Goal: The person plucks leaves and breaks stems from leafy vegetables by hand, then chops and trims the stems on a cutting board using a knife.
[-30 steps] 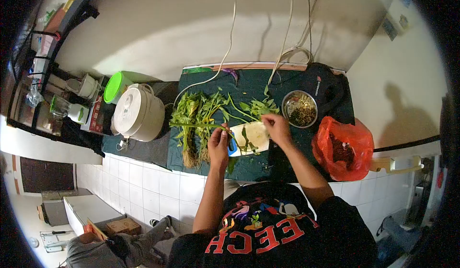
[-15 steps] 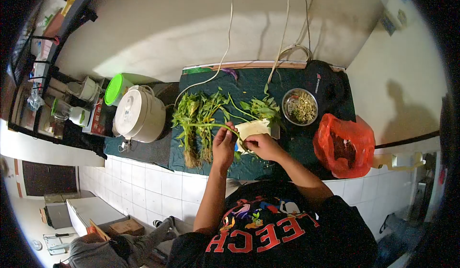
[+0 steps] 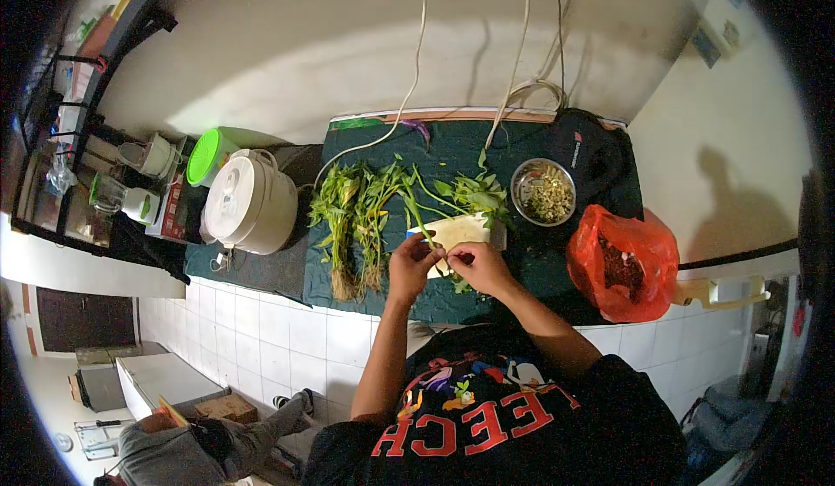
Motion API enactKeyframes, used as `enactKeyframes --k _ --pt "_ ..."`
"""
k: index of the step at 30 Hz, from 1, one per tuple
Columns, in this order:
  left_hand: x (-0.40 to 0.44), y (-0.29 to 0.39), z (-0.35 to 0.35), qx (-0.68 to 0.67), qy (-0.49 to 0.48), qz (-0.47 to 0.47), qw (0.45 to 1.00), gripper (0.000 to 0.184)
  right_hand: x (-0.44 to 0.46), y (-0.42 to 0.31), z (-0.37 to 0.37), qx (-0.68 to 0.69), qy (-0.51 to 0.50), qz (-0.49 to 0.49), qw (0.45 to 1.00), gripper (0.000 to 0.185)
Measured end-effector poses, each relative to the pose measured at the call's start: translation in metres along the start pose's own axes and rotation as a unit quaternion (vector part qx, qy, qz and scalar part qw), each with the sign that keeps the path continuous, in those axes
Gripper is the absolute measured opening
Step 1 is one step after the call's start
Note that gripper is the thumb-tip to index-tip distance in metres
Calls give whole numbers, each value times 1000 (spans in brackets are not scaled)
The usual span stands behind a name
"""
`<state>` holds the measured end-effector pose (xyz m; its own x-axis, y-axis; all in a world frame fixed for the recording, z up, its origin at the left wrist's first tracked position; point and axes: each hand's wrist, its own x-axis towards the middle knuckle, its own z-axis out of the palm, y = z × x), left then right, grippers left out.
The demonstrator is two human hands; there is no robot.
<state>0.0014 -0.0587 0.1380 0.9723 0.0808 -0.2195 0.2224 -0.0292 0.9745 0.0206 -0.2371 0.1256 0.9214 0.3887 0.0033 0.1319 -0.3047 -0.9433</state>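
My left hand (image 3: pixel 412 267) is closed on a long green stem (image 3: pixel 420 216), which rises from my fingers toward the leaves behind. Close beside it, my right hand (image 3: pixel 480 267) pinches the lower part of the same stem. Both hands are over a pale cutting board (image 3: pixel 461 228). Leafy cut greens (image 3: pixel 478 196) lie at the board's far edge. To the left are bundles of greens with roots (image 3: pixel 344 216). A metal bowl (image 3: pixel 544 192) of chopped pieces stands to the right.
A red plastic bag (image 3: pixel 622 269) sits at the table's right end. A white rice cooker (image 3: pixel 252 201) and a green-lidded container (image 3: pixel 207 157) stand left. A purple eggplant (image 3: pixel 417 129) lies by the wall. Another person (image 3: pixel 200 442) is at lower left.
My right hand has moved from the board's far right edge in beside my left hand. The stem, earlier pointing left, now points away from me.
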Motion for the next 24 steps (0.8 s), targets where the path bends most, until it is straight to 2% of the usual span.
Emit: enactKeyframes --k 5,8,10,12,13,15,16,18,19,21,22,23,24 --pt "-3 -6 2 -6 -10 -2 1000 39 3 10 3 6 -13 13 1000 13" --pt "-4 -6 4 51 -4 18 999 36 9 25 5 9 -39 59 997 15" --pt "-8 5 6 162 5 -3 987 32 14 28 4 5 -51 84 995 17" --pt "-10 12 8 189 13 1 982 30 17 32 5 1 -89 155 984 20" --pt "-11 13 9 217 21 4 976 28 20 42 8 1 -88 154 984 20" --pt "-7 2 3 164 14 15 986 28 23 55 11 -157 -10 48 986 22" --pt "-5 -4 -1 111 5 24 994 27 22 60 5 -156 -9 50 986 22" --pt "-2 -9 -9 69 3 14 998 27 31 67 -13 -255 73 49 963 17" --pt "-2 -1 -12 26 5 3 1000 27 39 59 -18 -254 72 48 963 17" --pt "-5 5 -17 63 8 -18 998 29 49 39 -34 -169 163 4 972 13" --pt "-6 2 -19 31 4 -26 999 30 56 29 -42 -168 161 6 972 13" --pt "-5 0 -19 -1 -2 -32 999 31 66 17 -50 -150 188 -50 969 14" --pt "-5 4 -17 22 -5 -39 999 32 74 8 -57 -132 216 -106 962 15"
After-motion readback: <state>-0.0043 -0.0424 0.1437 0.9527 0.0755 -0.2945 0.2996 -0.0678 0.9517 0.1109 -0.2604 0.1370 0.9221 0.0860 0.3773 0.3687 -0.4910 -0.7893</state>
